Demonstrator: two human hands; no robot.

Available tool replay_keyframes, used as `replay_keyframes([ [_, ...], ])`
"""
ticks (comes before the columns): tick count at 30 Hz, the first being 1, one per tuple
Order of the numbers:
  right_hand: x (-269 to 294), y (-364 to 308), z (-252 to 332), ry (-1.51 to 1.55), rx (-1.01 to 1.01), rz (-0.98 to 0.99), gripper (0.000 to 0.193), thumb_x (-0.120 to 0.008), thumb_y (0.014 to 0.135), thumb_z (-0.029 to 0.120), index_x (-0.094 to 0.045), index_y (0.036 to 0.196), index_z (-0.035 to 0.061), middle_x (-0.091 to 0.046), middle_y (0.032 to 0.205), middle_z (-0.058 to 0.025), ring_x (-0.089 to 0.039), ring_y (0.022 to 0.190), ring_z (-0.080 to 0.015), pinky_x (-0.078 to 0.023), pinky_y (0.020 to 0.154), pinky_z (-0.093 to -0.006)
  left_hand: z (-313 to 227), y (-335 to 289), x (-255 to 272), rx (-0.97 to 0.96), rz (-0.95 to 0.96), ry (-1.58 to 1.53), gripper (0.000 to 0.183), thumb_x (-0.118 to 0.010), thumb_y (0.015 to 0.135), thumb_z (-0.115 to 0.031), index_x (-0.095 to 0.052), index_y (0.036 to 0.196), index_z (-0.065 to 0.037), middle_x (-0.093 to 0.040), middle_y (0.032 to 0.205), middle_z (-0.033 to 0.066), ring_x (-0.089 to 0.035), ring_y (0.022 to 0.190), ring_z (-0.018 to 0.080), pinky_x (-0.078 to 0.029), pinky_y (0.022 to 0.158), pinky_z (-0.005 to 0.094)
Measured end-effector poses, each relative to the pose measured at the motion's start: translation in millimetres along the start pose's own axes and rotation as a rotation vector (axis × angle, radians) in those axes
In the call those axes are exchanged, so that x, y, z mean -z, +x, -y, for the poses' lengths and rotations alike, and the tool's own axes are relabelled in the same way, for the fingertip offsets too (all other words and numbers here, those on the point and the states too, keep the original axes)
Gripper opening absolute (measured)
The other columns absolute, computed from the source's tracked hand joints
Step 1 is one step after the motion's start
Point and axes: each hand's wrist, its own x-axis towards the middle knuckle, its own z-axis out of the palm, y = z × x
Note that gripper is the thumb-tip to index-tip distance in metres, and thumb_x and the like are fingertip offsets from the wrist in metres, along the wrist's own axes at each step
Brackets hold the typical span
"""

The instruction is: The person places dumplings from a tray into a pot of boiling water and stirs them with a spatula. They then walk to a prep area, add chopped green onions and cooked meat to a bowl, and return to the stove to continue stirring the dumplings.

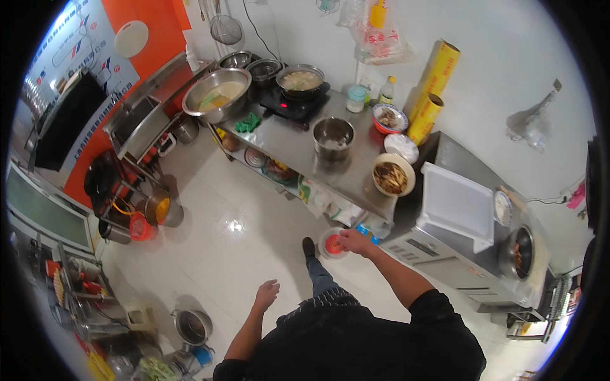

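My left hand (267, 294) hangs over the floor to the left of my body. Its fingers are apart and hold nothing. On the other side, my right hand (357, 242) reaches out at the near end of the steel table (289, 136), fingers curled. Whether anything is in them is too small to tell. Just left of it in the picture is a round whitish tub (325, 249) with a red patch in its middle. I cannot tell whether the hand touches this tub. Nearest on the tabletop is a bowl of brown sliced food (390, 178).
A steel pot (333, 138), an induction cooker (295, 108) with a pan, and a big steel basin (216, 95) stand on the table. At right, a white plastic tray (457, 206) lies on a steel counter. A pot (192, 327) sits on the floor at lower left.
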Motion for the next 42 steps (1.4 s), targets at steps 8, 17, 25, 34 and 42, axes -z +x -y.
replay_keyframes([
  [8, 19.5, 289.8, 124.5, -0.581, 0.255, -0.113, 0.037, -0.053, 0.093, 0.033, -0.063, 0.107, 0.0003, -0.056, 0.130, -0.0259, -0.058, 0.112, -0.0435, -0.046, 0.096, -0.0496, -26.5, 43.3, 161.8, 0.562, -0.292, -0.152, 0.039, -0.059, 0.093, -0.031, -0.060, 0.121, -0.004, -0.065, 0.094, 0.0081, -0.063, 0.080, 0.0193, -0.051, 0.063, 0.0340],
  [17, 98.8, 536.8, 232.2, -0.710, 0.079, -0.380, 0.038, -0.056, 0.091, 0.034, -0.064, 0.115, 0.0049, -0.027, 0.156, -0.0253, -0.065, 0.102, -0.0421, -0.052, 0.089, -0.0489, -62.0, 122.7, 243.5, 0.666, -0.248, -0.193, 0.033, -0.053, 0.096, -0.034, -0.060, 0.115, -0.007, -0.063, 0.090, 0.0051, -0.060, 0.079, 0.0160, -0.050, 0.062, 0.0306],
  [25, 111.4, 587.9, 258.7, -0.853, -0.204, -0.229, 0.038, -0.052, 0.092, 0.033, -0.069, 0.110, 0.0034, -0.026, 0.157, -0.0234, -0.065, 0.104, -0.0398, -0.052, 0.090, -0.0475, -155.3, 385.8, 369.9, 0.367, 0.153, 0.083, 0.031, -0.048, 0.099, -0.037, -0.061, 0.108, -0.010, -0.061, 0.086, 0.0024, -0.058, 0.077, 0.0130, -0.049, 0.061, 0.0276],
  [34, 126.5, 629.4, 309.8, 0.802, -0.322, -0.694, 0.029, -0.057, 0.094, 0.027, -0.060, 0.099, -0.0007, -0.061, 0.117, -0.0210, -0.067, 0.091, -0.0335, -0.056, 0.079, -0.0416, -389.5, 594.4, 399.0, 0.329, 0.219, -0.006, 0.040, -0.058, 0.098, -0.026, -0.055, 0.130, -0.002, -0.067, 0.106, 0.0109, -0.065, 0.088, 0.0172, -0.054, 0.067, 0.0316],
  [42, 204.0, 667.4, 351.5, 1.032, -0.297, -0.730, 0.018, -0.063, 0.090, 0.013, -0.056, 0.107, 0.0110, -0.057, 0.077, -0.0059, -0.052, 0.065, -0.0153, -0.043, 0.054, -0.0266, -479.2, 568.3, 402.7, -0.063, 0.482, 0.567, 0.031, -0.058, 0.095, -0.023, -0.065, 0.112, 0.002, -0.070, 0.086, 0.0153, -0.068, 0.081, 0.0238, -0.053, 0.074, 0.0341],
])
